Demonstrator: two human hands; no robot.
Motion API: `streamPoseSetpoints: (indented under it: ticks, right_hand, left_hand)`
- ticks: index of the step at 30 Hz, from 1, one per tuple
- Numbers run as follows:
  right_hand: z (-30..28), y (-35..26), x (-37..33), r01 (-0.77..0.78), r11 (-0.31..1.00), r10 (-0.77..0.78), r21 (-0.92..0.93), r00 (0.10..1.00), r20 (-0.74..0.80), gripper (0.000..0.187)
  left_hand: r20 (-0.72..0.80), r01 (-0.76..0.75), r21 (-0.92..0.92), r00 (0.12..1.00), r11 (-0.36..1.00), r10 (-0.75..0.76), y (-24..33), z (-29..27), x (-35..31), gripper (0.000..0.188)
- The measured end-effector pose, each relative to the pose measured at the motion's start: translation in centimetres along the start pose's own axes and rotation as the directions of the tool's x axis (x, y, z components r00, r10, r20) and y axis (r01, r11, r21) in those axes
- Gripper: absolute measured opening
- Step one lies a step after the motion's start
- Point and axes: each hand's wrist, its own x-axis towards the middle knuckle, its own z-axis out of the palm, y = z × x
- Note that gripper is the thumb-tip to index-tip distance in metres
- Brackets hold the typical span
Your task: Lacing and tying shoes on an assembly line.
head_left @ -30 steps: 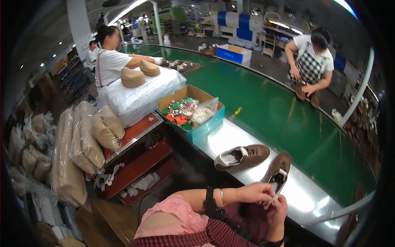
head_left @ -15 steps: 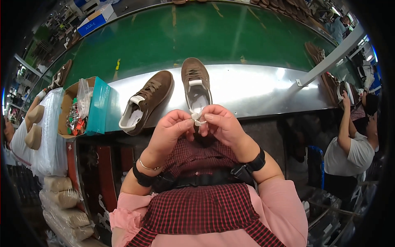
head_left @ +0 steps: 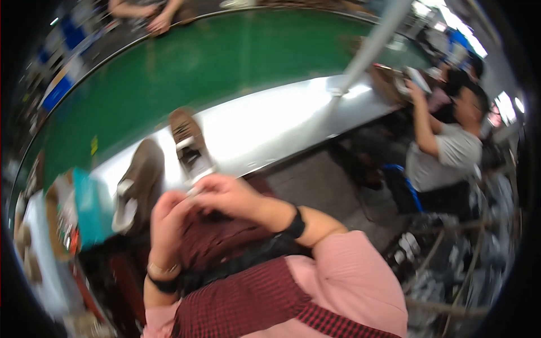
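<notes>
My left hand (head_left: 169,217) and my right hand (head_left: 225,194) meet in front of my apron, fingertips pinched together. Between them is a small white crumpled piece (head_left: 194,191); its kind is blurred and mostly covered by fingers. Just beyond my hands, a brown lace-up shoe (head_left: 183,127) with a pale lining points away from me on the metal ledge. Its mate, another brown shoe (head_left: 145,163), lies to the left at a slant, its heel toward me. Neither shoe is touched by a closed grip.
A teal-sided carton (head_left: 93,208) with small colourful items stands left of the shoes. Beyond the metal ledge (head_left: 265,124) runs a green belt (head_left: 225,62). A grey post (head_left: 369,50) rises at right, near a seated co-worker (head_left: 445,152). Another person's hands (head_left: 160,22) rest across the belt.
The view has swung right and tilted, shifting the shoes, carton and my hands leftward in the picture. Another person's hands now show at the far side. My fingers still pinch the white piece.
</notes>
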Motion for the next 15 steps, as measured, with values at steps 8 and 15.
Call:
streamPoseSetpoints:
  ticks: [8,15]
  right_hand:
    - [-0.6,1.7,0.3,-0.03,0.986,0.004,0.167,0.988,0.154,0.01]
    - [-0.5,1.5,0.1,0.034,0.995,-0.046,0.09,0.989,0.138,0.014]
  left_hand:
    - [0.029,-0.153,-0.003,0.988,0.988,0.153,-1.9,-0.6,0.2,0.011]
    - [0.034,-0.225,0.068,0.974,0.972,0.223,-2.4,-0.6,0.6,0.011]
